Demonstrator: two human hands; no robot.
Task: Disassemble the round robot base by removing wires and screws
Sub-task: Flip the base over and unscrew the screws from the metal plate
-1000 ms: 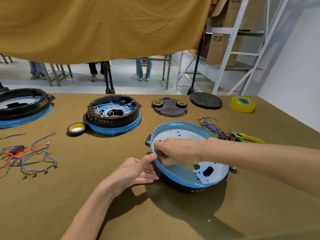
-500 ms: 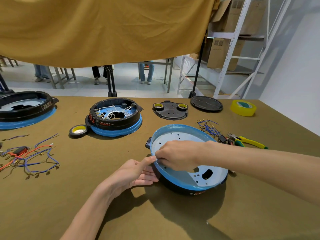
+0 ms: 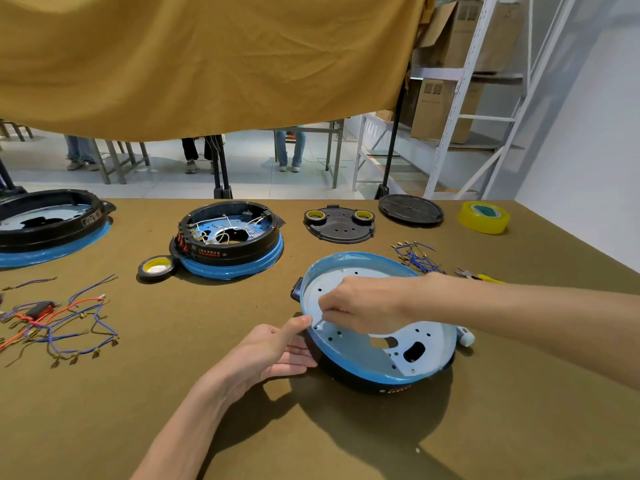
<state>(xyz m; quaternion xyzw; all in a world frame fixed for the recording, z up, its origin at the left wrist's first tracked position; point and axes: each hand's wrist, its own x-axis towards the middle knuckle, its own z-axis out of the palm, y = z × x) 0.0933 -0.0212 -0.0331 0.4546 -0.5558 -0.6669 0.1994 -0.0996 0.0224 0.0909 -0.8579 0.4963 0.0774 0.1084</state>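
Note:
The round base [image 3: 381, 378] lies tilted in front of me, black shell below, blue rim and a pale perforated plate [image 3: 363, 348] facing up. My left hand [image 3: 266, 351] grips its left edge, thumb on the blue rim and fingers under the shell. My right hand [image 3: 363, 303] reaches in from the right over the plate. Its curled fingertips pinch something small and pale [image 3: 322, 322] at the plate near the left rim; I cannot make out what it is.
A second base with white wires [image 3: 230, 237], a black tape roll [image 3: 156, 268] and a third base [image 3: 48, 223] sit to the left. Loose wires [image 3: 59, 323] lie far left. Blue wires [image 3: 415, 258], pliers [image 3: 485, 277], yellow tape [image 3: 484, 217] and black covers [image 3: 341, 225] lie behind.
My right hand's fingertips have crept a little toward the near left rim of the plate. My left hand keeps its grip on the base.

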